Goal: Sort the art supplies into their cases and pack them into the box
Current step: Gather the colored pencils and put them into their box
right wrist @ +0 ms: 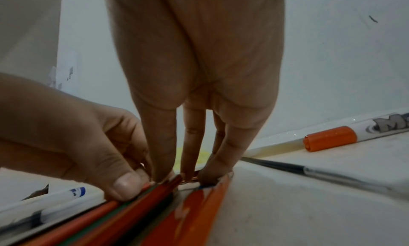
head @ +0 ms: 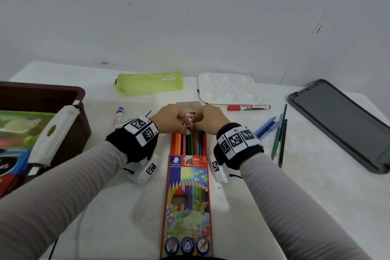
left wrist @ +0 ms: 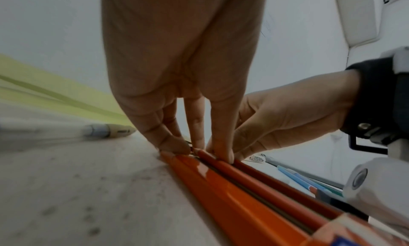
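A red Staedtler coloured-pencil box (head: 187, 196) lies lengthwise at the table's middle. Its tray of coloured pencils (head: 186, 143) is slid out at the far end. Both hands meet over the pencils' far ends. My left hand (head: 183, 129) pinches pencils there, its thumb pressing on a dark green one (right wrist: 124, 181). My right hand (head: 195, 125) has thumb and fingertips gathered on the neighbouring pencil ends (right wrist: 188, 174). In the left wrist view the left fingertips (left wrist: 199, 150) sit on the orange tray (left wrist: 243, 188). The pencil tips are hidden under the fingers.
A brown box (head: 80, 95) with packs inside stands at the left. A green pencil case (head: 147, 83) and a white palette (head: 229, 89) lie at the back. Around the hands lie a red marker (head: 249, 107), a blue-capped marker (head: 117, 117) and loose pens and pencils (head: 278, 133). A grey lid (head: 341, 124) lies far right.
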